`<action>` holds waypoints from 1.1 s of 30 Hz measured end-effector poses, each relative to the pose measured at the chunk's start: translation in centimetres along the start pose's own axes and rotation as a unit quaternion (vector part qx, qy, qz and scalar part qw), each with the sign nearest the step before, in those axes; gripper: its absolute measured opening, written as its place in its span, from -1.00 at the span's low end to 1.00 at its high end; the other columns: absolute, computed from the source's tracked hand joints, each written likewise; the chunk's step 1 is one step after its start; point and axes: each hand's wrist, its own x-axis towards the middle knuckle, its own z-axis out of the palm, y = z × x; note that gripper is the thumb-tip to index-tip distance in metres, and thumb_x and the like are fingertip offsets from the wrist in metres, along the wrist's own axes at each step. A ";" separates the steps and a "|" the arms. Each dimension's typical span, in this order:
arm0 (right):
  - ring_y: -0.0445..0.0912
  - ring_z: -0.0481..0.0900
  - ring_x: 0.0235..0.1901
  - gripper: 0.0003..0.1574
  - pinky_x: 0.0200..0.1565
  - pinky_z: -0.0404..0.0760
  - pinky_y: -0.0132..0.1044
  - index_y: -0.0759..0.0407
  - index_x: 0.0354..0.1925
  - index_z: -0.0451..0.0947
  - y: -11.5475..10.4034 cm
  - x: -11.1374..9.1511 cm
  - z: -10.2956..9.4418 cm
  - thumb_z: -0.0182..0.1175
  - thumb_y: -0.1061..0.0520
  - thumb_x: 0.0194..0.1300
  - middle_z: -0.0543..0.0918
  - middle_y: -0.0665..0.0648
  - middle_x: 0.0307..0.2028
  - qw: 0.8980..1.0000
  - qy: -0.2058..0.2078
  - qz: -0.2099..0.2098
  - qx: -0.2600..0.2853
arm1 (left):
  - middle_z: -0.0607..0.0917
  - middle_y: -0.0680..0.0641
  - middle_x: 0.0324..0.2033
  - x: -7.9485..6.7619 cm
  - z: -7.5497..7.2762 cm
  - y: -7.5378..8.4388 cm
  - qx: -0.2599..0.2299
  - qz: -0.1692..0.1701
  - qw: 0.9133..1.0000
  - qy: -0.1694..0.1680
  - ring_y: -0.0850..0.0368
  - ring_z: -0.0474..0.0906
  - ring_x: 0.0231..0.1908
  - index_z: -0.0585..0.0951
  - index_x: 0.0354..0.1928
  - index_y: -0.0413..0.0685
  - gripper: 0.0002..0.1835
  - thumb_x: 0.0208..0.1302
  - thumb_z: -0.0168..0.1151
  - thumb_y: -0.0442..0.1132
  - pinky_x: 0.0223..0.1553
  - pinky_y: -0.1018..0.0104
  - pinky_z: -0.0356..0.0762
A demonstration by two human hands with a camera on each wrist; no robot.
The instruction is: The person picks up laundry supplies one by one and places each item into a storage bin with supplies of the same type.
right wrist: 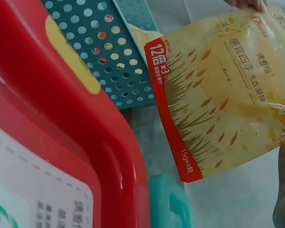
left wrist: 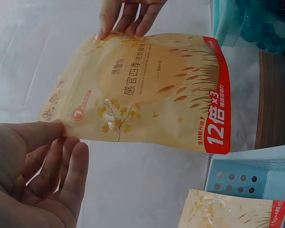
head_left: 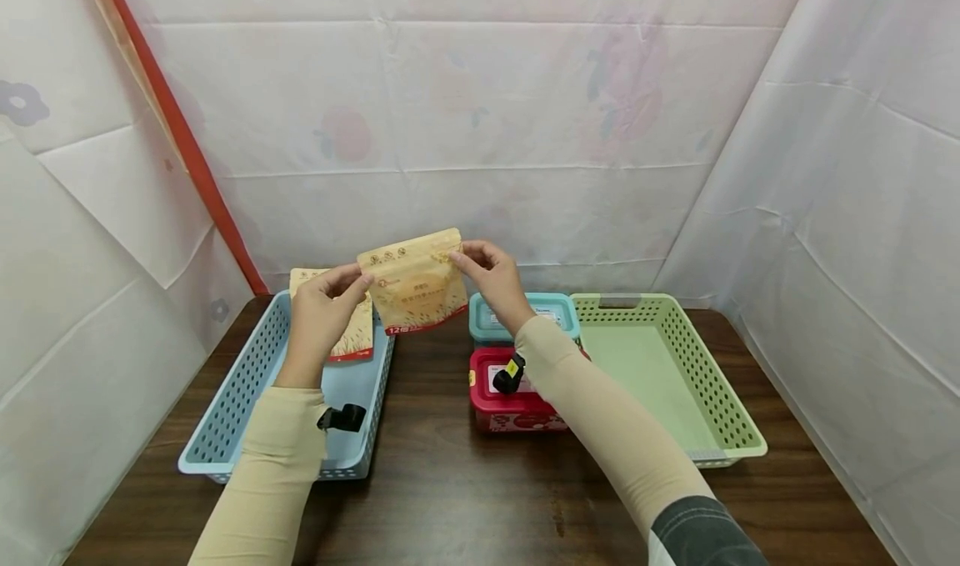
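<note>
A yellow pouch of laundry capsules (head_left: 416, 287) with a red bottom band is held up between both hands. My left hand (head_left: 327, 308) pinches its upper left corner, thumb in front. At the opposite corner my right hand (head_left: 492, 276) pinches the pouch's edge. In the left wrist view the left hand (left wrist: 35, 171) grips one corner, and the right hand (left wrist: 130, 16) holds the far edge. A second yellow pouch (head_left: 356, 333) stands in the blue basket (head_left: 255, 399), partly behind my left hand.
A red lidded tub (head_left: 517, 420) stands on the dark wooden table (head_left: 450, 499), with a teal-lidded tub (head_left: 483, 320) behind it. A green basket (head_left: 645, 366) lies at the right. White patterned cloth (head_left: 450, 116) hangs behind and at both sides.
</note>
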 end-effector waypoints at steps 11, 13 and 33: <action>-0.01 0.62 -0.15 -0.69 -0.03 0.64 -0.14 0.14 -0.01 0.68 -0.4 -0.5 0.7 0.34 0.01 0.36 0.68 0.11 -0.18 1.000 -0.022 -0.019 0.007 | 0.69 -0.15 -0.03 -0.1 -1.1 0.1 -0.008 -0.007 1.000 0.026 0.21 0.55 -0.11 0.65 0.20 -0.13 -0.46 0.38 0.27 0.10 -0.10 0.35 0.49; -0.03 0.61 -0.16 -0.71 -0.05 0.64 -0.17 0.14 -0.02 0.68 -0.5 -0.6 1.0 0.34 0.03 0.36 0.68 0.10 -0.19 1.000 -0.024 -0.018 0.008 | 0.68 -0.14 -0.05 -0.2 -1.4 0.1 -0.010 -0.013 0.999 0.031 0.22 0.54 -0.10 0.65 0.21 -0.13 -0.46 0.37 0.28 0.11 -0.10 0.36 0.48; -0.03 0.61 -0.11 -0.66 0.07 0.62 -0.10 0.22 0.10 0.63 -1.1 -2.2 3.5 0.23 0.09 0.45 0.64 0.12 -0.14 0.998 -0.040 0.012 0.038 | 0.72 0.03 -0.07 -0.6 -3.9 -1.0 -0.039 -0.026 0.998 0.051 0.30 0.63 -0.12 0.62 0.24 0.02 -0.44 0.29 0.33 0.15 0.00 0.40 0.53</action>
